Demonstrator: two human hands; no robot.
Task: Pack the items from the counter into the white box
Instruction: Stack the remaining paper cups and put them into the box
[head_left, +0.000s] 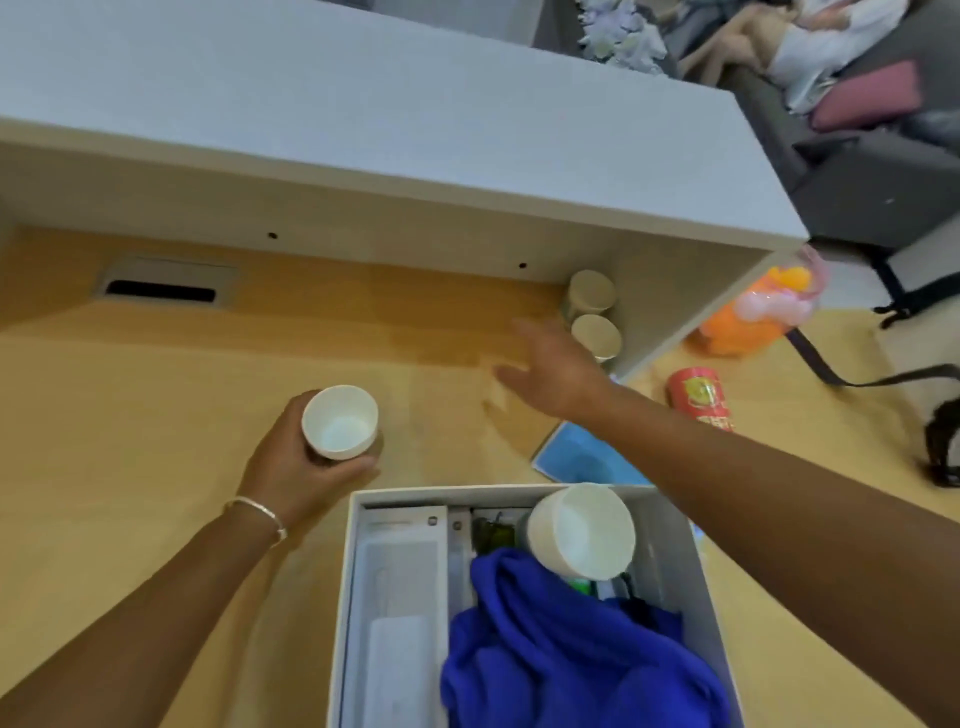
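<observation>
Blue cloth (571, 649) is already heaped in the white box (698, 587) with a white cup (582, 532) perched tilted on top, so dropping anything else in carelessly could tip it out. Left hand (296, 467) has its grip wrapped around another white cup (340, 422) just above the table (156, 395). Right hand (550, 371) is spread wide, gripping nothing, reaching at the two lidded jars (595, 317) tucked in the corner, and a blind swipe might knock them over.

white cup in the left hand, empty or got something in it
Empty: the white cup, gripped by the left hand, has its mouth toward the camera, showing only a bare white inside.
</observation>
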